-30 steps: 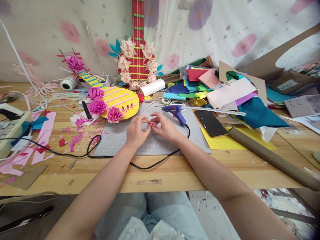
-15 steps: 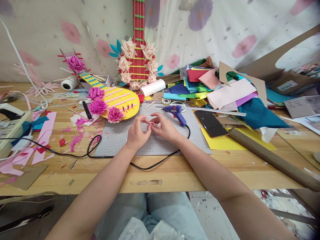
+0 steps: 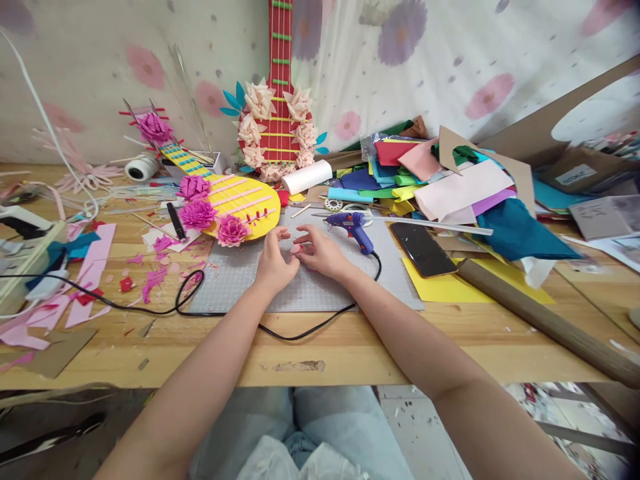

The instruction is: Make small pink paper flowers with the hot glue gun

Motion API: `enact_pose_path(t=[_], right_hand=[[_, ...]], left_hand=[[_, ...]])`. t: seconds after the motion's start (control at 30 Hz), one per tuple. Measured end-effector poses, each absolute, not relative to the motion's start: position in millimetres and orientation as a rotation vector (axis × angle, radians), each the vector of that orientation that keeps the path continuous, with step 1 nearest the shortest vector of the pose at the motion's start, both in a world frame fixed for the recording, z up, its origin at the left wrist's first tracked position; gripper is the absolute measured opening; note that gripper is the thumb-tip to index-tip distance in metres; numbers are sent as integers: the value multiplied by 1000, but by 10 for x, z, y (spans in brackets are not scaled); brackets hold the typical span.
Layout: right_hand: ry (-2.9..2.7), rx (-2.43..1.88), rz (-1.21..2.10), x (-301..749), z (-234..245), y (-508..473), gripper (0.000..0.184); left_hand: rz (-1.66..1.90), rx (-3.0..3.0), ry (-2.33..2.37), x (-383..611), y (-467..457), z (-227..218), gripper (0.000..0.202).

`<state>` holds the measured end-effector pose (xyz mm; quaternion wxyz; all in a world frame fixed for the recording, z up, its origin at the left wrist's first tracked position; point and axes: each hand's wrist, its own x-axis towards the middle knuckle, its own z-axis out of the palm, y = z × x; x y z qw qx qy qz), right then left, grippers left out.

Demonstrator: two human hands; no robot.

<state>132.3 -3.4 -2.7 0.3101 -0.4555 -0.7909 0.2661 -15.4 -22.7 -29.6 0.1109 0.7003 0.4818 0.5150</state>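
Observation:
Over the grey cutting mat [image 3: 315, 293], my left hand [image 3: 275, 265] is held with its thumb and fingers apart, nothing visible in it. Facing it a short gap away, my right hand [image 3: 324, 253] has its fingers spread and bent. A pinkish spot shows near the right fingertips; whether it is skin or a small scrap I cannot tell. Just right of that hand lies a blue hot glue gun [image 3: 353, 225] with a white glue stick [image 3: 435, 225] in its back. A yellow paper guitar [image 3: 250, 205] with magenta paper flowers [image 3: 233, 230] lies beyond my left hand.
A red guitar [image 3: 280, 127] with pale flowers stands at the back. The glue gun's black cord [image 3: 300, 335] loops across the front. To the right are a phone [image 3: 423, 248], a brown tube [image 3: 540, 317] and piled coloured paper [image 3: 465, 187]. Pink scraps [image 3: 153, 283] litter the left.
My hands were together with fingertips touching; now they are slightly apart and the fingers have opened. The glue gun and guitars stay where they were.

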Motion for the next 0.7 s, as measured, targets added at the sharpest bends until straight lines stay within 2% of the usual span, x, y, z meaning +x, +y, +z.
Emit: enact_pose_path(t=[0.2, 0.37, 0.47, 0.57, 0.7], right_hand=[[-2070, -1111, 698, 1499, 19, -17, 64], [-1969, -1265, 730, 1795, 54, 29, 53], [-1932, -1362, 728, 1856, 14, 58, 45], [-1990, -1405, 716, 1851, 5, 50, 40], [-2104, -1382, 758, 1833, 45, 2, 41]], left_hand=[[1461, 2025, 1439, -202, -160, -401, 63], [1313, 2060, 1379, -195, -122, -393, 69], [1257, 2070, 1324, -180, -100, -366, 64], [1243, 2038, 1419, -171, -100, -323, 57], [1183, 1982, 1612, -159, -136, -244, 59]])
